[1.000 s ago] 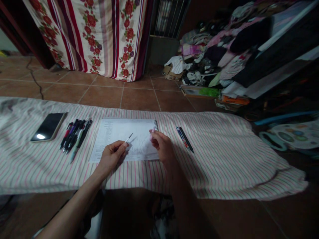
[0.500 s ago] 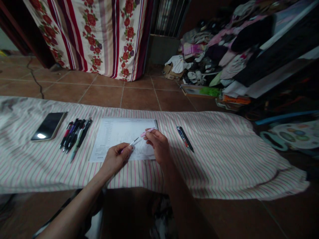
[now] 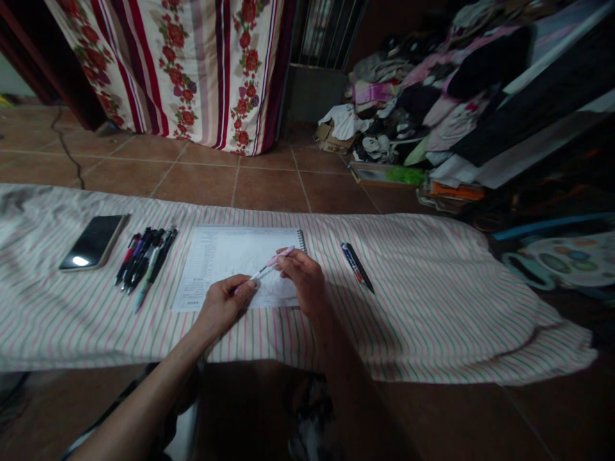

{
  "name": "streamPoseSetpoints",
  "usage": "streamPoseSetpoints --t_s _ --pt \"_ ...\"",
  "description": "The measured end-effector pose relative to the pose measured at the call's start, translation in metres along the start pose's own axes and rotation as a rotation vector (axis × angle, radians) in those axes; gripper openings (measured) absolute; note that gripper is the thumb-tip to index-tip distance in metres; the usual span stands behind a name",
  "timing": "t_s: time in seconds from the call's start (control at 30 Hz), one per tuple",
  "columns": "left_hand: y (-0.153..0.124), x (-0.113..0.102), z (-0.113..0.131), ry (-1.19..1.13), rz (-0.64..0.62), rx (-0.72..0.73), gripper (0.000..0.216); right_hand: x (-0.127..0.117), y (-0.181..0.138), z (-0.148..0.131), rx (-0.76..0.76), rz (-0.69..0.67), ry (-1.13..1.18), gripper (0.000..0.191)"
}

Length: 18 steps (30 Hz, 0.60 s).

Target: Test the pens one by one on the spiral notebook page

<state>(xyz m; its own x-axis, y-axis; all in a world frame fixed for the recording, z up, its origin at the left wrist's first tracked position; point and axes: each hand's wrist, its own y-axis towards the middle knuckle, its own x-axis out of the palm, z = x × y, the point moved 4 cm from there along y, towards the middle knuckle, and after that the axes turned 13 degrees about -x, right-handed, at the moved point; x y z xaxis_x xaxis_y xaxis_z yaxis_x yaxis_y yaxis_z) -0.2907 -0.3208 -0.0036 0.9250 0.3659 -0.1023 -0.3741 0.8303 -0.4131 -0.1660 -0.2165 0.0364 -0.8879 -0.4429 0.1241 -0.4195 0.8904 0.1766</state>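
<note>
Over a white spiral notebook (image 3: 230, 240), my left hand (image 3: 225, 298) pinches a thin whitish pen refill (image 3: 259, 273) with a dark tip. A bit of pink shows at the left fingers, mostly hidden. Between the thumb and fingers of my right hand (image 3: 305, 274) is a pink pen barrel (image 3: 287, 251), slanting up to the right. The refill's dark tip meets the barrel's lower end; I cannot tell how far inside it is. Both hands are closed just above the page, which bears print along its left side.
Left of the notebook lie several pens (image 3: 144, 259) and a phone (image 3: 93, 242). Two more pens (image 3: 357, 267) lie to the right. A striped cloth (image 3: 442, 301) covers the table. Clothes (image 3: 413, 96) are heaped beyond it on the tiled floor.
The pink barrel and the refill have come together; the gap between them has closed at the refill's tip. My left hand stays nearly in place, and the other pens have not moved.
</note>
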Motion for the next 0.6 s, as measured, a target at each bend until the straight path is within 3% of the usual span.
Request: streamPoseSetpoints --t_s 0.6 --pt "-0.0027 -0.0018 0.0059 0.096 0.033 0.039 0.037 0.0065 -0.0019 0.0011 -0.006 -0.164 -0.018 0.023"
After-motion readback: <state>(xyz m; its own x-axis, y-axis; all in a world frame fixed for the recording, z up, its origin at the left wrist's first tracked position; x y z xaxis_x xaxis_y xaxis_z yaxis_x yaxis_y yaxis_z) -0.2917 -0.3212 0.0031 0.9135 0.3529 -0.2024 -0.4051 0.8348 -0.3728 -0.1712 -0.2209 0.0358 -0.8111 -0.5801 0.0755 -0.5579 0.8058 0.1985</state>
